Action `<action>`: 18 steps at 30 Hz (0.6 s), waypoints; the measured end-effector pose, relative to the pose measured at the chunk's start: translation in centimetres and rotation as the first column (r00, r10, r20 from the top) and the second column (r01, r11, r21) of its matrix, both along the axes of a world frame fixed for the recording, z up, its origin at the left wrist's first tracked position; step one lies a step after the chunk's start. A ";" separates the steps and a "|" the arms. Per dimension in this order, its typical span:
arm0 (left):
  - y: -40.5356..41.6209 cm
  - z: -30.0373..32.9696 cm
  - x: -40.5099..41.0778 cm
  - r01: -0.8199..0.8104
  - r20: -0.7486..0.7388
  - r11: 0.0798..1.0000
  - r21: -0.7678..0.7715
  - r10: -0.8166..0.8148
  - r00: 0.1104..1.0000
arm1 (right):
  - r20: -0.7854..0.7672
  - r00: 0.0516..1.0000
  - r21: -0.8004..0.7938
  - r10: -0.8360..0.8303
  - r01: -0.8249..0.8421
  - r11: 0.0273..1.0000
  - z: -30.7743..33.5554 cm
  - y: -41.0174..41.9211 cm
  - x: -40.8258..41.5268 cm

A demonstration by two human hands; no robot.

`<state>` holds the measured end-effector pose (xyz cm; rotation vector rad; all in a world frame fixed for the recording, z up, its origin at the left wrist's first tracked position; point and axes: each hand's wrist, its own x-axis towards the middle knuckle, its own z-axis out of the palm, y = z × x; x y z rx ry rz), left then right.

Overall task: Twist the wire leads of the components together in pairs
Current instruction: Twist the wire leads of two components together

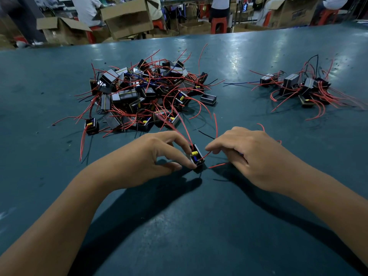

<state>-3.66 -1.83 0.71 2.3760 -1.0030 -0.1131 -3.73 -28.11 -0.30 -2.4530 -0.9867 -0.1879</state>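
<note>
Near the middle of the teal tabletop (239,206), just below centre: one small black component (196,157) with a yellow part inside, pinched at its left edge between thumb and fingers of the left hand (157,156). At 3 o'clock from it, right hand (247,154), fingers curled, index and thumb nipping a red lead (206,155) that runs out of the component. More red leads rising from the box toward 12 o'clock, and a loose red end (217,165) lying on the tabletop at 4 o'clock from it.

Likely troubles from here:
- Wrong pairing: several red leads look alike and cross close together, so easy to catch one from the wrong side of the box.
- Slipping component: held only at one edge, so a firm pull to the right could tip or drag it out of the pinch.
- Strained joint: tugging hard on a thin lead could stress it where it enters the box.
- Tangling: big heap of components (145,92) at 11 o'clock trails long leads toward the left hand, close enough to snag.

Hard to make out:
- Whether any twist is begun; the meeting point of the leads sits under the right fingertips.
- What else the right palm covers; a dark bit shows beneath it, unclear.
- Smaller group (298,88) at 2 o'clock: probably finished pieces, but twists unreadable, far edge blurred.
- Background boxes and seated people cut off at the top.
</note>
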 end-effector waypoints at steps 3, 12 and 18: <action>-0.1 0.0 -0.1 -0.009 0.014 1.000 0.017 0.009 1.000 | -0.009 1.000 -0.009 0.015 -0.015 1.000 -0.1 0.0 0.1; -1.5 -0.6 -0.5 -0.001 0.199 0.997 0.077 -0.014 0.980 | -0.004 1.000 0.118 0.010 -0.009 0.993 0.6 -0.8 0.5; -1.5 -1.0 -0.3 0.005 0.224 0.997 0.072 -0.022 0.974 | -0.044 0.982 0.357 -0.186 0.189 0.914 2.2 -3.4 2.3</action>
